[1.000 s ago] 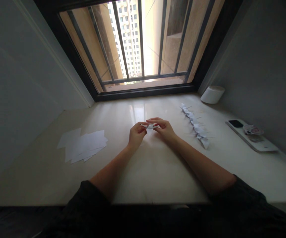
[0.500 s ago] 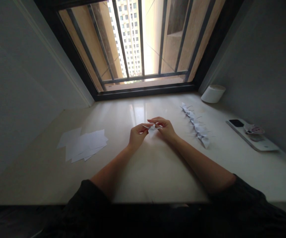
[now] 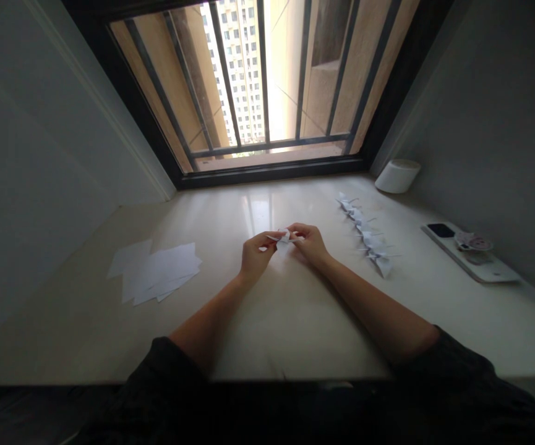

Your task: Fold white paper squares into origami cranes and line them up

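Note:
Both my hands sit close together above the middle of the pale stone counter, pinching a small folded white paper piece (image 3: 284, 237) between them. My left hand (image 3: 258, 254) grips its left side, and my right hand (image 3: 310, 243) grips its right side. Much of the paper is hidden by my fingers. Neither hand touches the counter's other items. To the right of my right hand lies a line of several white origami cranes (image 3: 364, 232). A loose stack of white paper sheets (image 3: 158, 272) lies to the left of my left hand.
The polished counter (image 3: 290, 321) ends against a dark-framed barred window (image 3: 267, 80) and grey side walls. A white roll-shaped object (image 3: 398, 176) stands in the far right corner. A phone in a white case (image 3: 466, 252) lies at the right, with a small round-patterned item on it.
My hands have drawn slightly closer together around the paper. The flap that hung below it earlier no longer shows.

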